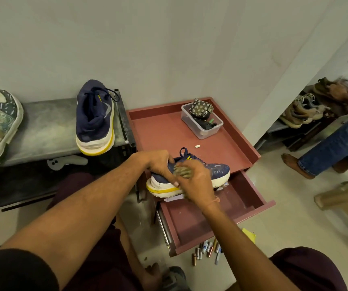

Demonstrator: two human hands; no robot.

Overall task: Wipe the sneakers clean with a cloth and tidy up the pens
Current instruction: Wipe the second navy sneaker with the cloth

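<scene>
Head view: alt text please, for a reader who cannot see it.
A person's left hand grips the heel of a navy sneaker on a red-brown cabinet while the right hand holds a cloth against its side. The second sneaker sits on a grey bench at left; pens lie on the floor by the open drawer.

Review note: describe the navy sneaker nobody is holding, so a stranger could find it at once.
Start at the grey bench against the wall, left of the reddish cabinet. At its right end stands a navy sneaker, heel toward the camera, yellow-and-white sole overhanging the edge. Unlike its twin on the cabinet, it is not being held; the shoe at far left is speckled.
</scene>
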